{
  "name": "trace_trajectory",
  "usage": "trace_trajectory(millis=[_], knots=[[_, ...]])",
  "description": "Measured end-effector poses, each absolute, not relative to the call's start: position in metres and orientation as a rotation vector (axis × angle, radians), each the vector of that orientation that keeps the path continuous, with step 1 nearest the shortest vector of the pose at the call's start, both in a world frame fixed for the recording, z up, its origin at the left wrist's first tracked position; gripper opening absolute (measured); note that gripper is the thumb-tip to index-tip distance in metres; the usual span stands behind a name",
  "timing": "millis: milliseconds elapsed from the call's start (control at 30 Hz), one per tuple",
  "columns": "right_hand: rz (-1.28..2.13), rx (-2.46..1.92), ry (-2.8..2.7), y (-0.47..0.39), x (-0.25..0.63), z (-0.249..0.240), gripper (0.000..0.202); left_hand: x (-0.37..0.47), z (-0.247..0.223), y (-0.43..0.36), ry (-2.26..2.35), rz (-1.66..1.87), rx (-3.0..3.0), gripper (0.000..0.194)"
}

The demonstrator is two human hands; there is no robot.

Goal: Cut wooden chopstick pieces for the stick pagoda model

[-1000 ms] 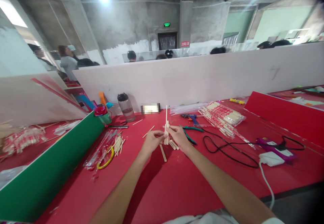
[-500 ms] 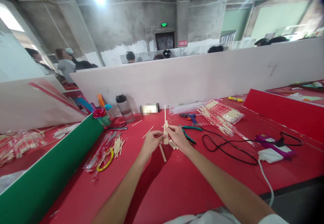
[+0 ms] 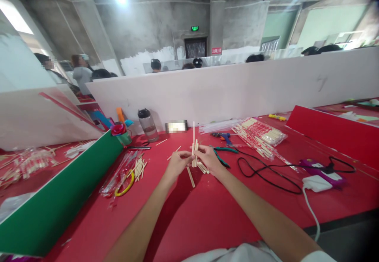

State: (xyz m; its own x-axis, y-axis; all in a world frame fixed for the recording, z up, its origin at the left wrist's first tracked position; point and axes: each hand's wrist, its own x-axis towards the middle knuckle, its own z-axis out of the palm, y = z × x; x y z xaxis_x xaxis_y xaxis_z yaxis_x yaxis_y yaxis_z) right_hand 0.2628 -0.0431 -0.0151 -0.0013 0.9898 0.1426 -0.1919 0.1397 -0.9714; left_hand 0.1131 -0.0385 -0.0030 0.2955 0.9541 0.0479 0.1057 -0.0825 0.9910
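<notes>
Between my two hands stands a small upright bundle of pale wooden sticks (image 3: 194, 146), one stick rising well above the others. My left hand (image 3: 180, 162) pinches the bundle from the left with thumb and fingers. From the right, my right hand (image 3: 209, 158) grips it the same way. Under and behind the hands, short cut sticks (image 3: 203, 167) lie on the red table, and a longer pair of sticks (image 3: 191, 177) lies just in front. My fingers hide part of the bundle, so I cannot tell whether the sticks are joined.
On the left lie yellow-handled scissors (image 3: 124, 187), a pile of cut sticks (image 3: 140, 169) and a water bottle (image 3: 148, 126). To the right are teal-handled pliers (image 3: 221, 158), a blue glue gun (image 3: 223, 137), packaged chopsticks (image 3: 260, 133), a looping black cable (image 3: 263, 181) and a purple power strip (image 3: 322, 171).
The view has shifted slightly. Within the bundle, the sticks now stand a little apart at the top, with a gap between them. Both hands keep their grip.
</notes>
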Motion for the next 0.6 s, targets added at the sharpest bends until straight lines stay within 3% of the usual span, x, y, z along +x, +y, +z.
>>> trace_trajectory(millis=[600], knots=[[1.180, -0.910, -1.068, -0.0434, 0.2590, -0.0155, 0.023, 0.1151, -0.0017, -0.0406, 1.028, 0.992, 1.455, 0.032]])
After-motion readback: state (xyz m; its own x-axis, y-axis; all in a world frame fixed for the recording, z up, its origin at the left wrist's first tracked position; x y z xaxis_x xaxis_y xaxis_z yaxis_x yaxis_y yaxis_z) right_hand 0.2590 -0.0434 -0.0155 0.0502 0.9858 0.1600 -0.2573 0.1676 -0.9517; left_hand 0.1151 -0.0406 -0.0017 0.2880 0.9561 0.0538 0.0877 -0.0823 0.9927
